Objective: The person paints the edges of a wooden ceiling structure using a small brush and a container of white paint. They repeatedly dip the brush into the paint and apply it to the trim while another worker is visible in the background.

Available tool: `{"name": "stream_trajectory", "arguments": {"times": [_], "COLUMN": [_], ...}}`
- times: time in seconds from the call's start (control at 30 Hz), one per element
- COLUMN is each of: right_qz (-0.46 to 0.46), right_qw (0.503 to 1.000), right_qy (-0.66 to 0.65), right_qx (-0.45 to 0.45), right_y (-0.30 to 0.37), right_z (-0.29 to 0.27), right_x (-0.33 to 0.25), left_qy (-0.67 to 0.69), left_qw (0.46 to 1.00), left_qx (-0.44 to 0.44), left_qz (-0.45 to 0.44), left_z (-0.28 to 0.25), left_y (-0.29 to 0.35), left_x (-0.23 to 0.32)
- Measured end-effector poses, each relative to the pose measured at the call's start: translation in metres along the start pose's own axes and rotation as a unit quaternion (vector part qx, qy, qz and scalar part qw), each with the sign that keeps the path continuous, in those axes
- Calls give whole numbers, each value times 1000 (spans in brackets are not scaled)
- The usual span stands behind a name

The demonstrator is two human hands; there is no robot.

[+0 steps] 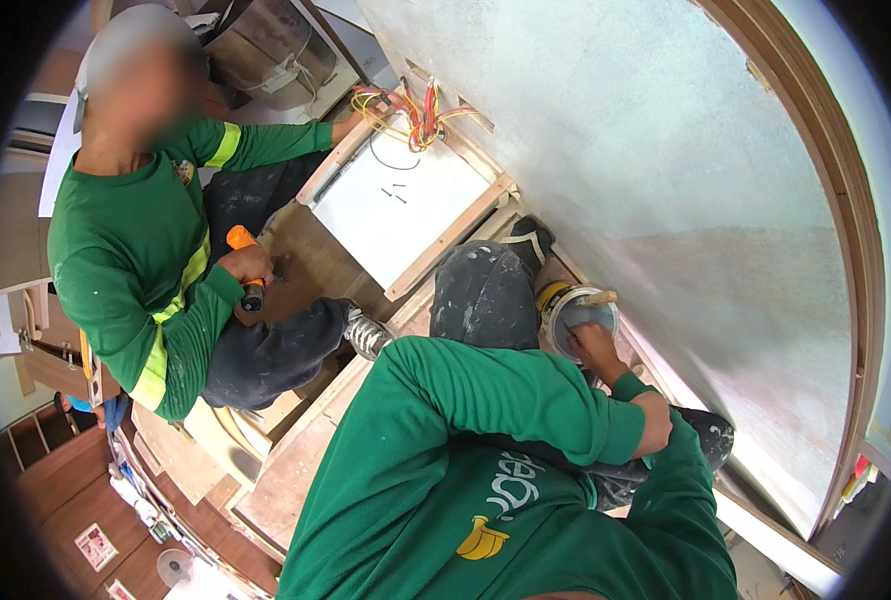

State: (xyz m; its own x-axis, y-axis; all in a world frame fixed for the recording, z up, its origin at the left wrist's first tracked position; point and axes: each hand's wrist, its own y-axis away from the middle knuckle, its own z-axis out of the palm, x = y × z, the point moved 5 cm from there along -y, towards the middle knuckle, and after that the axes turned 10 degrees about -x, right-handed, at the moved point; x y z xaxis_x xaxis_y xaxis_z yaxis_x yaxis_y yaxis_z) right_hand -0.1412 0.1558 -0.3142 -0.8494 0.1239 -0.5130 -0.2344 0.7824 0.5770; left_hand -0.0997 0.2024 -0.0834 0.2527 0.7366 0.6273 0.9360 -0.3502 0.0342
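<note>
My right hand [596, 348] reaches into a small white bucket [558, 300] with grey contents. Its fingers look curled, and what they hold, if anything, is hidden. A wooden piece [600, 297] lies over the bucket's rim. Across my front, my left hand [654, 424] is closed on the green right sleeve [674, 470] at my forearm. Both sleeves I wear are green. My knee in dark, paint-spotted trousers [478, 295] is bent beside the bucket.
A co-worker in green sits at the left, holding an orange and black power drill [246, 262]. Between us stands a wood-framed white panel [406, 215] with several screws on it and red and yellow wires [426, 118] at its far end. A tall grey wall panel [706, 190] rises at the right.
</note>
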Motion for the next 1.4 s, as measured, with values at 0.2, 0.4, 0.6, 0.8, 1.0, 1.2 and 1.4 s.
{"name": "stream_trajectory", "arguments": {"times": [0.2, 0.4, 0.6, 0.8, 1.0, 1.2, 1.4], "right_qz": [-25, -27, -43, -32, -36, -10, 32], "right_qw": [998, 995, 985, 984, 985, 979, 964], "right_qy": [-15, -77, -134, -152, -135, -163, -225], "right_qx": [58, 64, 103, 82, 102, 122, 138], "right_y": [0, 49, 126, 161, 176, 187, 195], "right_z": [-2, -53, -100, -106, -114, -114, -110], "right_x": [-1, -13, -8, -19, -31, -29, -29], "left_qy": [138, -12, 6, 25, -30, -47, -44], "left_qw": [983, 994, 990, 979, 980, 980, 978], "left_qx": [-44, -102, -134, -198, -190, -186, -199], "left_qz": [113, -37, -47, -38, -55, -47, -49], "left_z": [-3, -41, -45, -28, -28, -28, -29], "left_y": [-5, 27, 39, 46, 49, 50, 49], "left_x": [-11, 7, 16, 20, 17, 16, 16]}}
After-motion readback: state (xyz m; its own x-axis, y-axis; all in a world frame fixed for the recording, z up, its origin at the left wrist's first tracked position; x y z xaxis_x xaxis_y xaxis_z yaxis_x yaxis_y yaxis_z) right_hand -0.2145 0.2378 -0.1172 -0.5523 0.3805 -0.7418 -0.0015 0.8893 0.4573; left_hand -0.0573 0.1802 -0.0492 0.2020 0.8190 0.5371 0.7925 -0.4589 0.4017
